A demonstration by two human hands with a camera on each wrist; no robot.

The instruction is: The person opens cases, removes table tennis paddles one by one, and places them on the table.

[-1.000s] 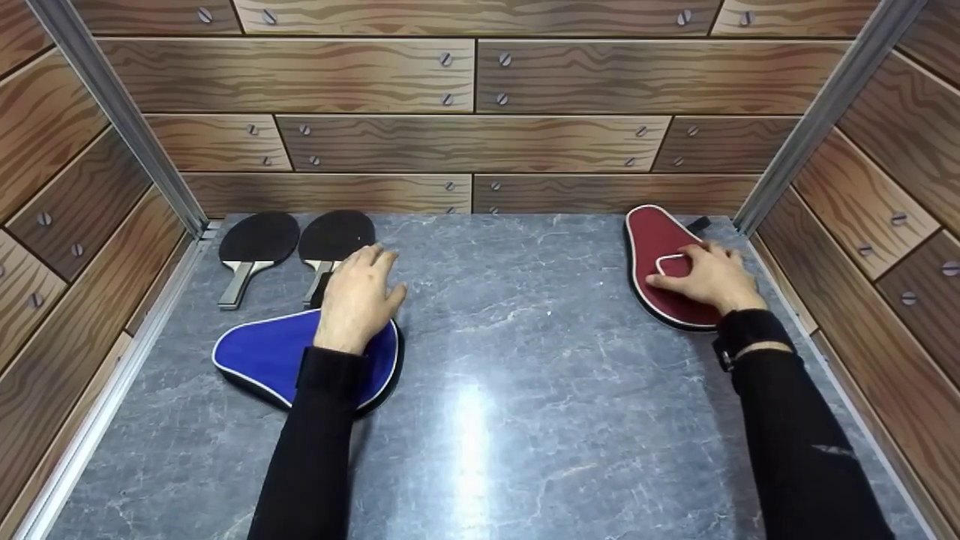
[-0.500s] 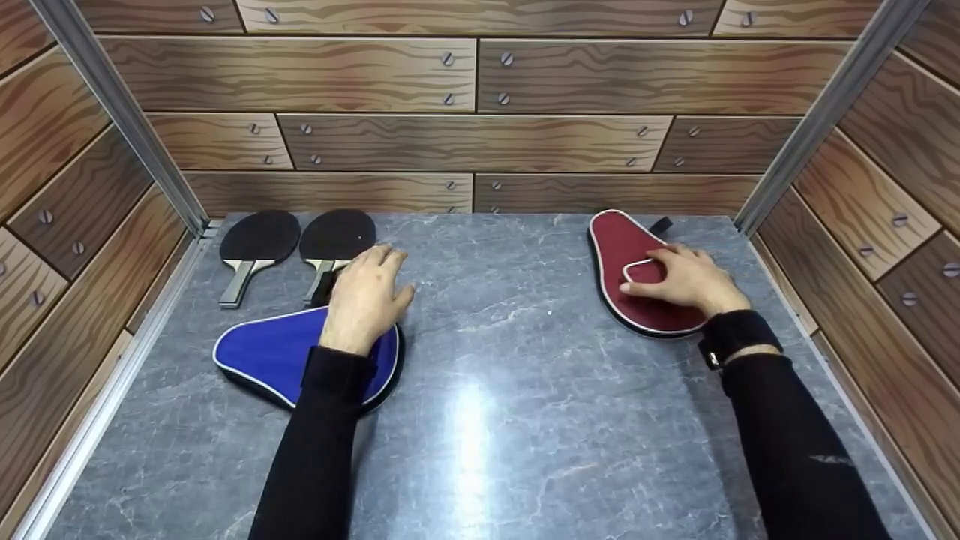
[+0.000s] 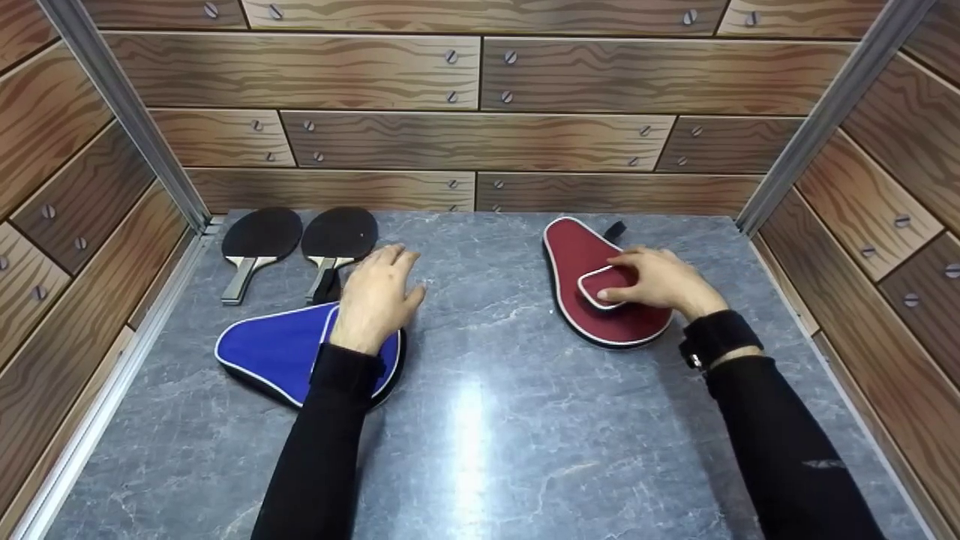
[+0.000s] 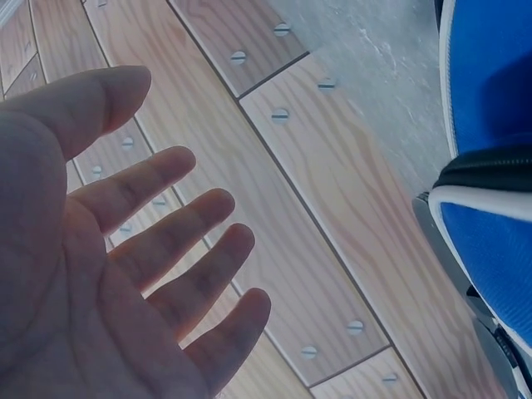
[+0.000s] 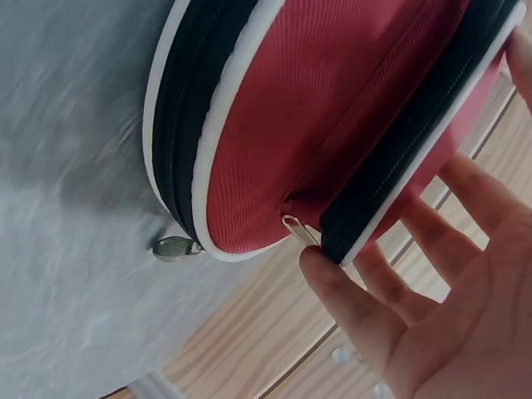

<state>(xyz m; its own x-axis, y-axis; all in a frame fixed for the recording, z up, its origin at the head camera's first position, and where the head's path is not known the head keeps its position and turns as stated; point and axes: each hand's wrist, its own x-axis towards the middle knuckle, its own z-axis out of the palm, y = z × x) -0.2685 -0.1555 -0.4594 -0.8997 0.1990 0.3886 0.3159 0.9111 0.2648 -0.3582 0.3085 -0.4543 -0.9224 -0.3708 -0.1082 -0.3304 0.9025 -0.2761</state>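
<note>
A red table tennis bat case [image 3: 581,251] with white piping lies at the right. My right hand [image 3: 660,281] grips its small raised front pocket [image 3: 600,289], thumb on one side and fingers on the other. In the right wrist view, a fingertip lies right by the pocket's zip pull [image 5: 299,230]. My left hand [image 3: 379,300] hovers with relaxed, spread fingers over a blue bat case [image 3: 274,349], hiding part of it. The left wrist view shows nothing in that palm, with the blue case [image 4: 490,91] beside it.
Two black table tennis bats [image 3: 261,234] lie at the back left, their handles towards me. A black strap lies by the second bat's handle [image 3: 319,277]. Wood-patterned walls [image 3: 480,142] with metal corner posts border the grey marbled table [image 3: 480,337].
The red case has slid left and slightly nearer with my right hand on it. My left hand has drifted slightly right over the blue case.
</note>
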